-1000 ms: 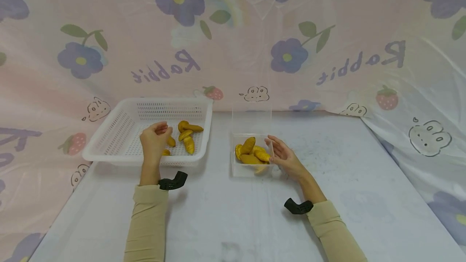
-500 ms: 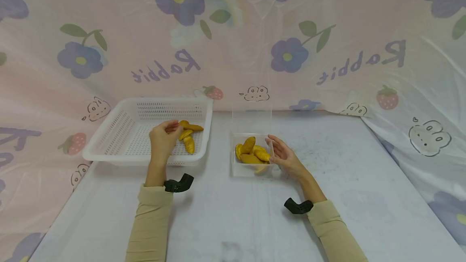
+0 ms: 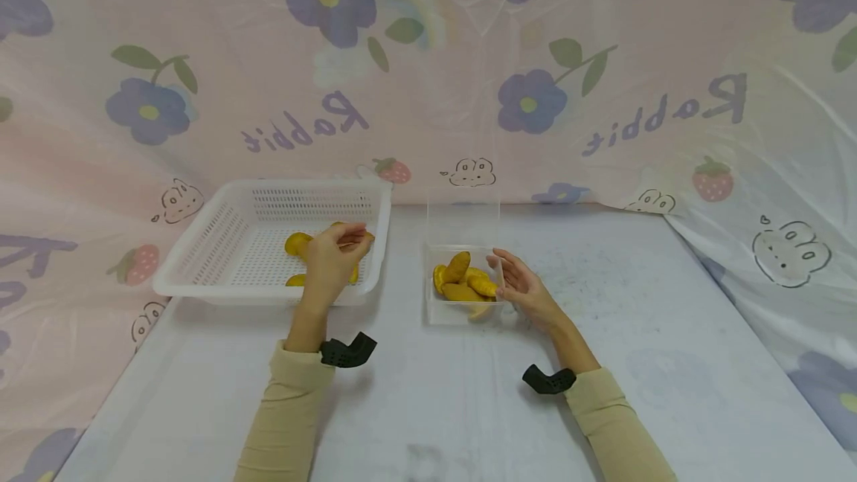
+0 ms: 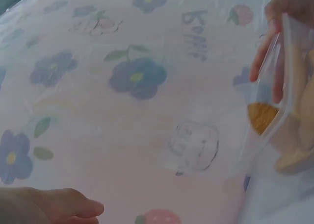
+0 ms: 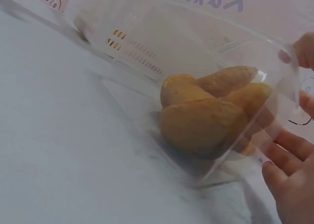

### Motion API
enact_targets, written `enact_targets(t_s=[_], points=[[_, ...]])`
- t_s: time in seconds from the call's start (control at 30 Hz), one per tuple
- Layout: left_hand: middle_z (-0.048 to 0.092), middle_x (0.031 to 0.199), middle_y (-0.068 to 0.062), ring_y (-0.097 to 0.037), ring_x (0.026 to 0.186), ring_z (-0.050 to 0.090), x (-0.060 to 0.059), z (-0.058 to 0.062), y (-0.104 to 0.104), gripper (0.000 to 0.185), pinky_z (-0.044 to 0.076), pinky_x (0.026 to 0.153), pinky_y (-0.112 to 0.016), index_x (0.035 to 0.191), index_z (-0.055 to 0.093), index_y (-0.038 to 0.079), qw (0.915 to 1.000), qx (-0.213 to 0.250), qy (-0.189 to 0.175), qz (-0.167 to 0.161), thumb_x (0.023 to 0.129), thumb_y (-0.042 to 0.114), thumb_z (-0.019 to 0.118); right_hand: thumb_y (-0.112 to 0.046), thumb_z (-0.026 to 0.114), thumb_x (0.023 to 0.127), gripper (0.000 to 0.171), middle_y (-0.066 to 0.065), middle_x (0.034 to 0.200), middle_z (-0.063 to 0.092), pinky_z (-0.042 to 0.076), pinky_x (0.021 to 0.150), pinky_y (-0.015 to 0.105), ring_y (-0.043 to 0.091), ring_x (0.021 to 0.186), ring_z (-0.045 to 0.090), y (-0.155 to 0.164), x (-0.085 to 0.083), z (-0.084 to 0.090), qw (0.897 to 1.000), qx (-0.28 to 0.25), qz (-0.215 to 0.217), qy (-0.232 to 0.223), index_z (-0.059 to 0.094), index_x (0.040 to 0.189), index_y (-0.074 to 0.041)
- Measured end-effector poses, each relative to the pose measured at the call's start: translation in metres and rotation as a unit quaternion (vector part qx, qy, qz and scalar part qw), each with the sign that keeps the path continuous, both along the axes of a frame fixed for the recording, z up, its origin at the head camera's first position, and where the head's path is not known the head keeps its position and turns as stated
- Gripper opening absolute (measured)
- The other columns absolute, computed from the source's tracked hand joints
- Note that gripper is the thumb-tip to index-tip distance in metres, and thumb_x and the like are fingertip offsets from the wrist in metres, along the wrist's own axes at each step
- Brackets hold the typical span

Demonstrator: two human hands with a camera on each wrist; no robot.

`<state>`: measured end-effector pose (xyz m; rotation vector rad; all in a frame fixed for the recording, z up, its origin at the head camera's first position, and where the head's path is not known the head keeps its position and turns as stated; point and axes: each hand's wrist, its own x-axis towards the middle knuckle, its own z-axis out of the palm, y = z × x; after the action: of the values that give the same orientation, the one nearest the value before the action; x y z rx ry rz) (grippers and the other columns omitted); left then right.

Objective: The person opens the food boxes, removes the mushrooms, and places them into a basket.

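Note:
Reaching over the white basket point(image 3: 268, 291), my left hand point(image 3: 329, 262) has loosely bent fingers above the yellow mushrooms and partly hides them. No mushroom shows between its fingers. One mushroom point(image 3: 297, 244) lies left of this hand, and a piece of another point(image 3: 297, 280) shows near the basket's front wall. In the left wrist view, the left thumb point(image 4: 73, 204) has nothing beside it. My right hand point(image 3: 529, 292) holds the right side of a clear plastic box point(image 3: 431, 312), fingers along its wall and thumb near its front corner. Several yellow mushrooms point(image 5: 201, 126) are piled inside the box.
A clear lid point(image 3: 462, 218) stands raised behind the box. Both stand on a white-covered table point(image 3: 415, 393), the basket left of the box. A printed cloth point(image 3: 428, 58) hangs at the table's back and sides. Black camera mounts point(image 3: 348, 352) sit on both wrists.
My left hand has moved right across the basket, uncovering the mushrooms on its left and covering those on the right. My right hand and the box have stayed in place.

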<state>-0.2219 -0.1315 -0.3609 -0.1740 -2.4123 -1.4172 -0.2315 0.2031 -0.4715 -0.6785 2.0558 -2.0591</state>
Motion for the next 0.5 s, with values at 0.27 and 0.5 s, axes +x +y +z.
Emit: enact_targets(t_s=[0.27,0.5], points=[[0.072,0.104,-0.022,-0.03,0.094,0.07,0.006,-0.007,0.032,0.026,0.061,0.086,-0.039,0.108,0.069,-0.005,0.9976,-0.033,0.019,-0.057,0.085,0.007,0.07,-0.005,0.043,0.099,0.049,0.029,0.145,0.04,0.045,0.099,0.009,0.009,0.128,0.045,-0.011,0.0,0.0,0.996,0.016,-0.088,-0.001,0.03,0.145,0.002],[0.071,0.105,-0.021,-0.031,0.095,0.069,0.008,-0.013,0.05,0.028,0.06,0.087,-0.04,0.109,0.068,-0.006,0.994,-0.053,0.014,-0.094,0.084,0.006,0.071,-0.007,0.045,0.098,0.049,0.004,0.134,0.05,0.045,0.097,0.01,0.009,0.126,0.045,-0.016,0.002,0.003,0.992,-0.026,-0.113,-0.057,0.033,0.144,0.0]])
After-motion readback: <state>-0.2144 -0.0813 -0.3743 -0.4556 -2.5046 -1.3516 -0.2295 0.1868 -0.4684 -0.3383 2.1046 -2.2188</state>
